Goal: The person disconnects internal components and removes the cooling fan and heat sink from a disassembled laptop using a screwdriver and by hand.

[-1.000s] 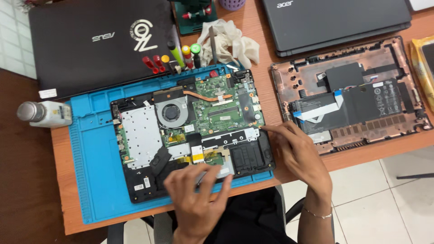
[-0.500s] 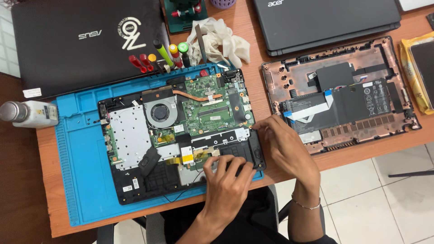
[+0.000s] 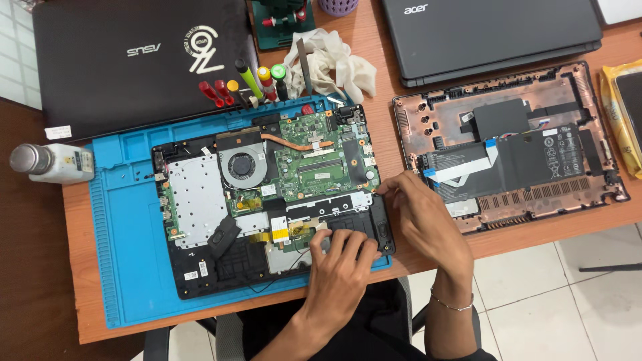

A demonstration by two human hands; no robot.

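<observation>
The opened laptop chassis (image 3: 267, 207) lies on the blue repair mat (image 3: 127, 254) on the tabletop (image 3: 381, 134). The left hand (image 3: 341, 264) presses flat, fingers spread, on its lower right corner; the right hand (image 3: 421, 217) pinches its right edge.

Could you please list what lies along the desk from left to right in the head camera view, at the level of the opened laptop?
White bottle → blue work mat → opened laptop with its fan → left hand → right hand → removed bottom cover → yellow pouch.
</observation>
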